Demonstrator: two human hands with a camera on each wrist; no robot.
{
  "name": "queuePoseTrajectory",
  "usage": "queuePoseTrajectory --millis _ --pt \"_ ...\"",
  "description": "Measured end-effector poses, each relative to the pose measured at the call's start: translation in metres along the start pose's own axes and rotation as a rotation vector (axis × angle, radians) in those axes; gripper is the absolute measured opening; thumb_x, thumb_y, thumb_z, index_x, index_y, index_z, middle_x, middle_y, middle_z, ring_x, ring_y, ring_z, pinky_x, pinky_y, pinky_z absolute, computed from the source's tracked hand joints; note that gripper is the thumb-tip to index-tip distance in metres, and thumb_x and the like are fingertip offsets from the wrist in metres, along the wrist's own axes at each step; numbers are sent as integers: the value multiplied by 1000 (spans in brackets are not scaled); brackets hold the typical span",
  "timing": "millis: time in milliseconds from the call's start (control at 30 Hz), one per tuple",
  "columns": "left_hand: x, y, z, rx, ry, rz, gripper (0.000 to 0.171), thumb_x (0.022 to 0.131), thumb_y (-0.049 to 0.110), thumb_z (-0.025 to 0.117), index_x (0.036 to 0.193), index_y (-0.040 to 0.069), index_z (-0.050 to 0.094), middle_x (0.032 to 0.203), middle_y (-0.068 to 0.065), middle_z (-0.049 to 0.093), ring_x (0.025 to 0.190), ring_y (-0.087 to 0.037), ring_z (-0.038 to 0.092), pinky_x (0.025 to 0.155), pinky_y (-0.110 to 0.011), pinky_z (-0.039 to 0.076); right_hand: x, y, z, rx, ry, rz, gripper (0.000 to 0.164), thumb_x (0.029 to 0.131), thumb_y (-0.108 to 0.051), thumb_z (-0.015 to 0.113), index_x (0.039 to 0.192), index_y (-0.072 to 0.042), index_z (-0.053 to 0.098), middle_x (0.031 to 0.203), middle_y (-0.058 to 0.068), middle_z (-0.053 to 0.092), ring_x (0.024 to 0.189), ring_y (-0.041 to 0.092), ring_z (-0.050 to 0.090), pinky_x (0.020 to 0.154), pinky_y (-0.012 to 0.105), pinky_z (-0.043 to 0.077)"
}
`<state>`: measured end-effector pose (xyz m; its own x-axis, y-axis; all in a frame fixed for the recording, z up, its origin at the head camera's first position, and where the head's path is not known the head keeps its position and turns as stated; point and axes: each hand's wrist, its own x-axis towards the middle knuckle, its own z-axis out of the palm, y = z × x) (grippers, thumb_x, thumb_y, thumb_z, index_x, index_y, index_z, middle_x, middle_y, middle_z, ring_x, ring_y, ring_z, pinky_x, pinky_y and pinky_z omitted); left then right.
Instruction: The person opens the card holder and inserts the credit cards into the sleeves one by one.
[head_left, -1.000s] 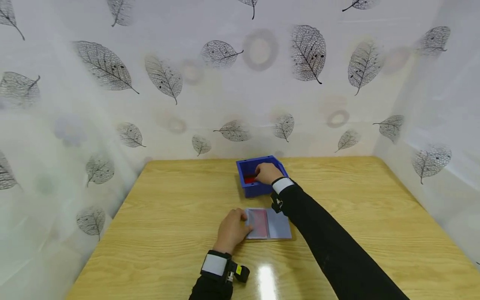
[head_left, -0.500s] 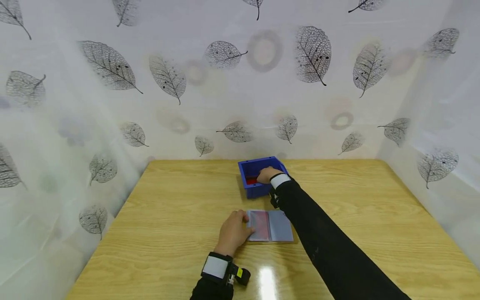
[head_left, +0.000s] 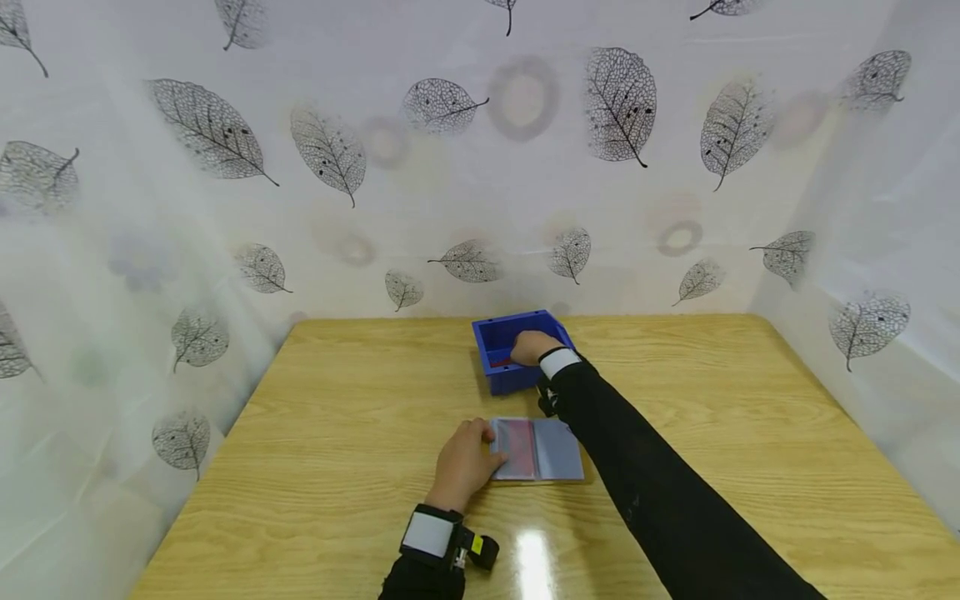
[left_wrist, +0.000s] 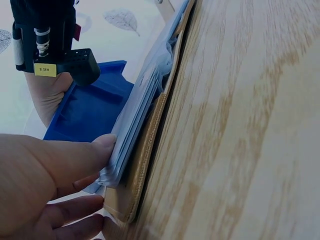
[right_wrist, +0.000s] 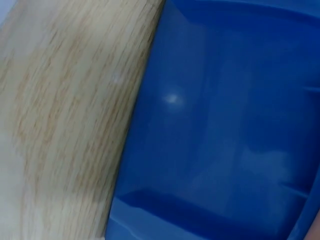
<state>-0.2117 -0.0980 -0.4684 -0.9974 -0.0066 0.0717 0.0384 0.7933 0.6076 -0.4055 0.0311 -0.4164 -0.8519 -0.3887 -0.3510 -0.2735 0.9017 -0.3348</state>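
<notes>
An open card holder (head_left: 558, 450) with clear sleeves lies on the table, a pinkish-red sheet or card showing in its left half. My left hand (head_left: 459, 465) holds its left edge. In the left wrist view the thumb pinches the stack of sleeves (left_wrist: 131, 125), the other fingers curl by the corner of the tan cover (left_wrist: 144, 162). My right hand (head_left: 531, 347) reaches down into a blue bin (head_left: 516, 382) behind the holder. Something red (head_left: 500, 363) lies in the bin beside that hand. The right fingertips are hidden; only the bin's outer wall (right_wrist: 200, 120) fills most of the right wrist view.
The wooden table (head_left: 360, 400) runs back to a pale curtain (head_left: 465, 183) printed with leaves, which also hangs at both sides. The right sleeve (head_left: 645, 475) crosses over the table right of the card holder.
My right hand has sunk slightly lower into the bin, and less of the red thing shows. The left hand keeps its hold on the card holder.
</notes>
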Motion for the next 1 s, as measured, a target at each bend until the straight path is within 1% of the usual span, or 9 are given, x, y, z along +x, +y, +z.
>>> queuePoseTrajectory --millis 100,200,333,467,633,767,867,933,1000 --pt "0 2 -1 6 1 6 30 77 22 83 90 10 58 86 -3 54 74 -18 54 65 -35 45 -2 2 -1 15 43 -32 28 93 -10 47 65 -13 47 62 -1 38 55 15 30 59 30 29" --pt "0 4 -2 6 1 2 30 77 22 83 90 9 58 87 -4 54 74 -18 54 65 -35 45 -3 5 -2 53 94 -75 23 95 -9 48 74 -10 59 69 0 50 58 14 37 59 29 33" --pt "0 5 -4 -9 1 -8 30 78 21 82 91 8 59 88 -5 55 75 -19 55 66 -35 46 -7 7 -4 121 133 -143 14 94 -9 56 95 -6 70 90 6 67 73 18 55 67 31 44" --pt "-1 4 -4 -18 1 -9 29 78 21 82 91 8 59 89 -5 56 77 -19 56 68 -36 47 -10 12 -6 114 206 -179 11 92 -10 64 99 -4 70 96 10 70 84 23 62 76 36 50" --pt "-3 4 -3 -18 -4 -4 30 78 21 82 91 7 59 89 -6 56 78 -21 56 68 -37 47 -17 21 -11 115 342 -141 13 95 -10 61 99 -2 70 97 13 69 86 28 63 78 40 51" --pt "0 2 -2 -8 -7 -14 29 78 22 82 92 8 60 91 -6 57 80 -21 57 70 -38 48 -31 27 -19 231 470 -118 15 97 -14 59 103 -3 67 102 16 68 91 31 63 80 43 50" --pt "2 0 0 -9 -16 -28 29 79 23 81 94 9 60 94 -6 58 82 -21 58 73 -39 48 -48 32 -25 371 591 -122 19 96 -14 61 110 -1 63 105 17 68 95 32 63 82 42 50" --pt "3 0 1 -17 -24 -37 29 80 23 81 95 9 60 96 -7 58 84 -23 59 74 -40 49 -63 35 -28 504 625 -136 28 95 -10 62 121 0 57 109 19 66 93 31 64 78 39 51" --pt "4 0 3 -26 -31 -45 31 80 23 81 99 9 61 99 -8 60 87 -24 60 75 -41 50 -80 39 -26 645 616 -156 43 92 -4 63 133 0 48 110 22 64 87 28 65 72 33 52"
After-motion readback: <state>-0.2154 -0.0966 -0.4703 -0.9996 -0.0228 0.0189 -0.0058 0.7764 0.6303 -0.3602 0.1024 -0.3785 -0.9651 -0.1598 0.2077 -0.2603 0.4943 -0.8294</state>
